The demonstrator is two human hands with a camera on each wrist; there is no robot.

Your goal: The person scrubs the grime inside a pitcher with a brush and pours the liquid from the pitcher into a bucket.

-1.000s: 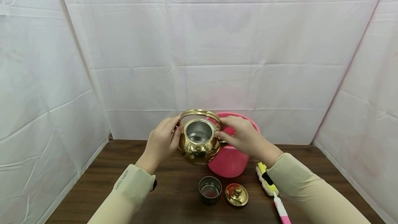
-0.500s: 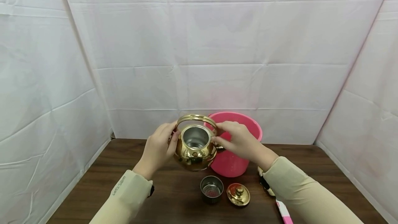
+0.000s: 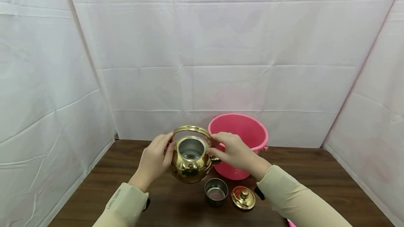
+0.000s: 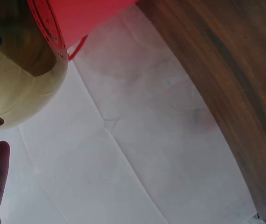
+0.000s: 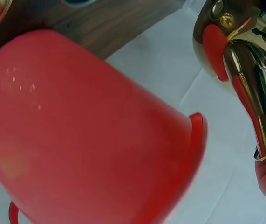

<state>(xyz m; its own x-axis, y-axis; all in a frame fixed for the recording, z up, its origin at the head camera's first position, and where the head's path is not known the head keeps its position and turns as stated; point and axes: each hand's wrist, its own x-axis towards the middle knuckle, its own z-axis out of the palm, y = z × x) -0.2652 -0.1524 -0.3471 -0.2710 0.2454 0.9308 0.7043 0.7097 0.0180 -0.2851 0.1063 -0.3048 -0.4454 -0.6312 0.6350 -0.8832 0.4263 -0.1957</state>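
A shiny gold teapot (image 3: 188, 171) hangs over the table without its lid, its mouth tilted toward me and its steel inside showing. My left hand (image 3: 154, 155) grips its left side where the arched handle (image 3: 191, 129) meets the body. On the other side my right hand (image 3: 236, 151) holds the handle's base, thumb near the rim. In the right wrist view the spout (image 5: 254, 88) points toward the right hand's fingertips. Below the teapot, a round metal strainer basket (image 3: 216, 190) and the gold lid (image 3: 243, 199) sit side by side on the table.
Behind the right hand stands a pink bucket (image 3: 243, 127), close to the teapot. A pink-ended handle (image 3: 291, 223) pokes out from under the right sleeve. White sheets (image 3: 221, 45) hang around the dark wooden table (image 3: 303, 171).
Both hands have brought the teapot left and down, nearer to me, so more of the bucket shows. The right sleeve now covers most of the yellow-headed brush.
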